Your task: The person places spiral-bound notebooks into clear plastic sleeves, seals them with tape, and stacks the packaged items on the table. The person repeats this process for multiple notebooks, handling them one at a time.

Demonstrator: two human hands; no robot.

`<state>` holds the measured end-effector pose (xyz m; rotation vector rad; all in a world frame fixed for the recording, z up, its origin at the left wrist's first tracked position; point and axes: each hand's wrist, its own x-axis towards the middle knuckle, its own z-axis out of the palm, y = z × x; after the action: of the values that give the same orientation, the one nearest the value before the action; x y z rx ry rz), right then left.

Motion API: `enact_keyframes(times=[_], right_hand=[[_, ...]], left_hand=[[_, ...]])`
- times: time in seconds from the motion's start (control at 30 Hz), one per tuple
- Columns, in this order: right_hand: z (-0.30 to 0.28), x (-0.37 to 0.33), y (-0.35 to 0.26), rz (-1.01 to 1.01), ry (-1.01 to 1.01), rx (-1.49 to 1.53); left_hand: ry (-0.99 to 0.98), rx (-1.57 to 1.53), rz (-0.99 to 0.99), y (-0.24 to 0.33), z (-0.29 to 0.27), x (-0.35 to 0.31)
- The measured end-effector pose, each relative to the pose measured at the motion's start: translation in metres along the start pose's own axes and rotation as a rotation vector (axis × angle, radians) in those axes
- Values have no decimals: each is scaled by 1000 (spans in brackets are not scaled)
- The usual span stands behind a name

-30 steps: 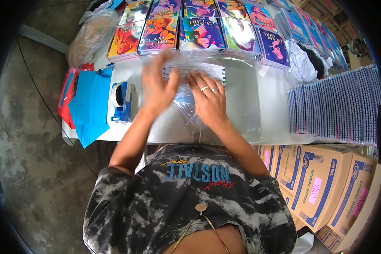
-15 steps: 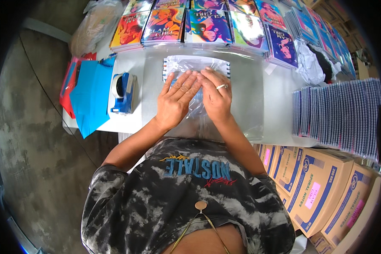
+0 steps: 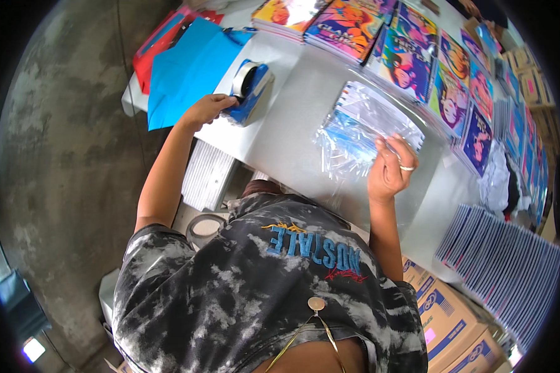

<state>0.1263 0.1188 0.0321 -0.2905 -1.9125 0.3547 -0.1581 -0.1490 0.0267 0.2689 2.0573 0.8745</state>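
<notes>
My left hand (image 3: 210, 112) reaches out to a blue tape dispenser (image 3: 250, 93) with a white roll in it. Its fingers are closed at the dispenser's front end; any strip of tape there is too small to see. In front of me lies a pack of spiral notebooks (image 3: 370, 105), pale pages up, under crinkled clear plastic wrap (image 3: 344, 144). My right hand (image 3: 391, 166), a ring on one finger, has its fingers bent and pinched on the wrap at the pack's near right side.
Stacks of colourful notebooks (image 3: 348, 28) line the table's far side. Blue sheets (image 3: 190, 71) and a red folder (image 3: 157, 50) lie far left. A long row of spiral-bound notebooks (image 3: 501, 267) stands right, above cardboard boxes (image 3: 448, 323). Crumpled white plastic (image 3: 494, 177) sits nearby.
My left hand has left the wrapped pack and moved left to the tape dispenser. My right hand stays at the pack, its fingers now bent. The whole view has turned.
</notes>
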Motion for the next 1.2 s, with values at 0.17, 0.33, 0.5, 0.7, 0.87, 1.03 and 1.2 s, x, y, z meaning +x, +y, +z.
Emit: enact_keyframes(times=[0.17, 0.33, 0.5, 0.7, 0.87, 1.03, 1.2], right_hand=[[-1, -3, 2, -14, -25, -21], [-3, 1, 3, -14, -26, -48], [1, -4, 4, 11, -9, -2], [-5, -4, 6, 8, -35, -28], [-30, 33, -15, 162, -576, -158], [-10, 73, -17, 86, -585, -248], [24, 106, -5, 449, -885, -105]], left_hand=[[-164, -611, 320, -49, 4, -35], [1008, 616, 271, -49, 10, -15], [220, -541, 698, 120, 117, -74], [-141, -394, 363, 123, 224, -58], [56, -323, 304, 100, 236, -30], [-174, -368, 320, 65, 258, -23], [-874, -232, 276, 75, 282, -33]])
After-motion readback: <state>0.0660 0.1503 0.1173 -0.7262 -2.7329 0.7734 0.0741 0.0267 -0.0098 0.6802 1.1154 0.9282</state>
